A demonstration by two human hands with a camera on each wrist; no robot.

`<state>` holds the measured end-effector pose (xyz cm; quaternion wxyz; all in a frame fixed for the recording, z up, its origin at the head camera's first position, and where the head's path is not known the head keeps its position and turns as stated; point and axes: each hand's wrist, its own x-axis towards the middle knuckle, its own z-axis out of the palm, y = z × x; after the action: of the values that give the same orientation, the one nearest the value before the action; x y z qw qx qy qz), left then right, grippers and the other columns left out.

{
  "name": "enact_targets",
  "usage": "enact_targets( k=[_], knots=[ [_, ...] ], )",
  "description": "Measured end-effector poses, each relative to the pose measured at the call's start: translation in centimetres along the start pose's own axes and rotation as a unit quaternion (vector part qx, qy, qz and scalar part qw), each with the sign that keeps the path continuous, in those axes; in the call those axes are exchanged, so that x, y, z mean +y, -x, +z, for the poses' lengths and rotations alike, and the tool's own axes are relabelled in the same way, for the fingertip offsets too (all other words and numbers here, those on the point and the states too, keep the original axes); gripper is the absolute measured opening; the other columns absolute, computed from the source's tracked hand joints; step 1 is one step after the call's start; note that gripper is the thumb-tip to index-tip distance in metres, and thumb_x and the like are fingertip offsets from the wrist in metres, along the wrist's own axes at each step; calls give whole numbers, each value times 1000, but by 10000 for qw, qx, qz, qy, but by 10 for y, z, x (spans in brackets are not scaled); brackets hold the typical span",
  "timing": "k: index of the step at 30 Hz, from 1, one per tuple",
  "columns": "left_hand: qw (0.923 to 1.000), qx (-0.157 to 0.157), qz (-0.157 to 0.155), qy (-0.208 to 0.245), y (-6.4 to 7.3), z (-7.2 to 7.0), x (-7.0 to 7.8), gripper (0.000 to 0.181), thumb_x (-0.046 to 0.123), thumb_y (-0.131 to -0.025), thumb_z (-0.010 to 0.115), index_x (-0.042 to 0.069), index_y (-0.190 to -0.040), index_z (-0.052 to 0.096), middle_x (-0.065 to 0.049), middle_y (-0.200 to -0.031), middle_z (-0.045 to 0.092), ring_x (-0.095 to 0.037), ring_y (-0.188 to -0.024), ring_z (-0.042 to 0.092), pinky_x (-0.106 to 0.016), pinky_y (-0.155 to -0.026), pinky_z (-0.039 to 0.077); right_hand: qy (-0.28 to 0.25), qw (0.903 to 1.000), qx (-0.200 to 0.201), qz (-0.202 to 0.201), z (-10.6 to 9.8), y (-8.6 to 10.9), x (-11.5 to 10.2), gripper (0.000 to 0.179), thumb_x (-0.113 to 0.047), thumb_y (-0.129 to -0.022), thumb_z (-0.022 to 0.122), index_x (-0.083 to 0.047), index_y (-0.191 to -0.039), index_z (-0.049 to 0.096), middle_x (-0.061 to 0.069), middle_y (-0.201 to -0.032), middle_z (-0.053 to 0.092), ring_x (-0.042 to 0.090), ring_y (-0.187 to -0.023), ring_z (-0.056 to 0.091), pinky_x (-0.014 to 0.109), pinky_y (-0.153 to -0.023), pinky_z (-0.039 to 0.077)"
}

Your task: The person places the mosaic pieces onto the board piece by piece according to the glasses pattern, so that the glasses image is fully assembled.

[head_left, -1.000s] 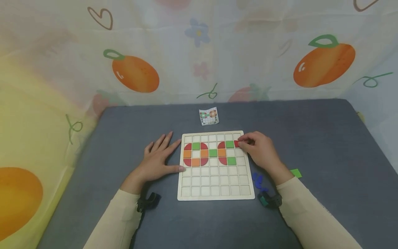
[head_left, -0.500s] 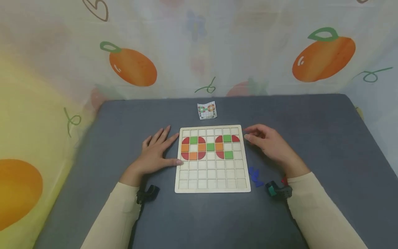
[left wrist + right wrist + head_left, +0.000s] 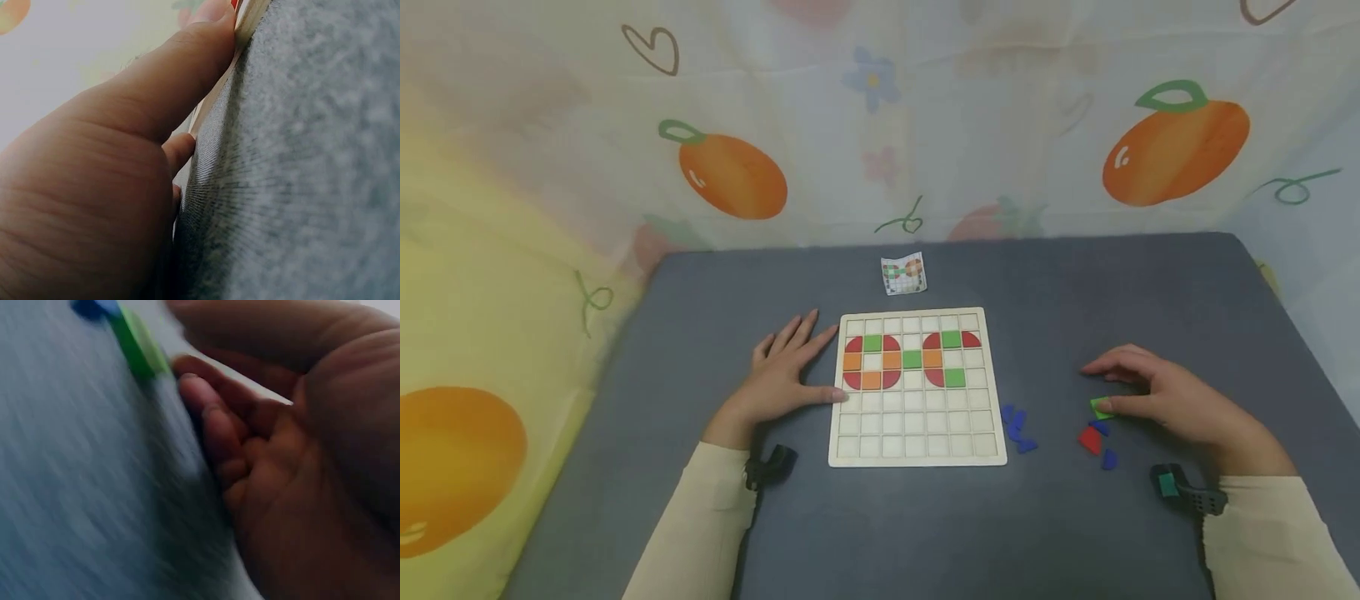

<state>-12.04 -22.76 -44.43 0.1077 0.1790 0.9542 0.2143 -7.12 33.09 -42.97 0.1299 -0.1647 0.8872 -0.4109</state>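
Observation:
A pale wooden grid board (image 3: 917,425) lies flat, with red, orange and green tiles set in its upper rows. My left hand (image 3: 778,379) rests spread at the board's left edge, thumb tip on the rim; the left wrist view shows the thumb (image 3: 181,69) along that edge. To the right of the board, my right hand (image 3: 1165,396) is low over the table, its thumb tip overlapping a green square tile (image 3: 1101,410). Its index finger is apart from the thumb. In the blurred right wrist view, the green tile (image 3: 137,347) lies just past the fingertips.
Close to the right hand lie a red tile (image 3: 1091,440) and blue pieces (image 3: 1109,459). Several more blue pieces (image 3: 1017,425) sit by the board's right edge. A small printed pattern card (image 3: 903,274) lies behind the board, on the grey table (image 3: 925,533).
My right hand has let go of a red rounded tile in the board's second row, right column, and moved right to the loose green tile. The left hand has stayed at the board.

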Motion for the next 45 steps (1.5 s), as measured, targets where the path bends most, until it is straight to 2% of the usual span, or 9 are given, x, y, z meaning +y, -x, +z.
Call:
enact_targets(
  k=[7,12,18,23,27,31,35,38,45],
  knots=[
    [10000,15,-13,52,0,-4,2,115,74,-84,81,28,-175,28,-2,-183,2,-32,-166,-3,-65,-124,-4,508,9979,-311,-254,-13,-1,2,28,-19,-97,85,-24,-124,79,-2,-125,59,5,-109,53,22,-87,46],
    [10000,7,0,51,2,-2,1,115,76,-84,79,27,-175,28,-5,-183,3,-33,-166,-2,-66,-124,-2,375,9975,-411,-443,-12,-1,6,23,-15,-95,86,-26,-114,79,-3,-122,59,2,-112,52,18,-90,44],
    [9999,13,57,96,1,3,0,115,79,-84,78,29,-174,29,-4,-183,4,-32,-166,-2,-66,-124,-2,342,9966,-431,-616,-8,2,9,20,-13,-95,86,-27,-107,77,-7,-115,59,4,-107,54,21,-86,47],
    [10000,29,26,81,1,7,-2,116,78,-83,79,25,-174,30,-6,-183,5,-35,-166,0,-67,-123,-1,454,9977,-117,-489,-2,-1,2,18,-13,-95,86,-22,-106,75,-6,-107,62,8,-93,55,26,-78,47],
    [10000,30,-56,76,5,2,2,117,76,-82,82,24,-174,32,-7,-182,6,-35,-166,0,-67,-123,-1,400,9991,163,40,5,-7,-6,16,-17,-99,83,-15,-110,72,-2,-92,60,14,-78,53,32,-67,44],
    [10000,53,8,56,5,-1,5,117,76,-82,81,24,-174,31,-8,-182,6,-35,-166,1,-68,-123,-1,420,9959,682,422,11,-12,-14,15,-19,-103,78,-11,-113,71,1,-89,65,12,-76,58,32,-66,46],
    [9999,57,54,74,5,-1,6,115,74,-83,82,23,-174,31,-8,-182,6,-35,-166,0,-68,-123,-1,-108,9931,1155,178,24,-15,-20,16,-9,-105,75,-3,-119,72,8,-100,73,8,-83,68,26,-71,54],
    [10000,27,14,33,4,-1,6,115,73,-83,83,24,-174,30,-6,-182,4,-34,-166,-1,-67,-123,-2,-823,9888,1249,34,35,-20,-30,21,-2,-104,73,4,-124,70,16,-105,74,8,-86,73,24,-74,59],
    [10000,11,-73,-56,3,1,5,116,74,-82,83,26,-174,29,-4,-182,3,-32,-166,-2,-67,-123,-2,-1501,9811,1140,442,61,-40,-61,35,-8,-104,76,6,-135,66,17,-111,71,12,-92,77,25,-80,60]
  ],
)
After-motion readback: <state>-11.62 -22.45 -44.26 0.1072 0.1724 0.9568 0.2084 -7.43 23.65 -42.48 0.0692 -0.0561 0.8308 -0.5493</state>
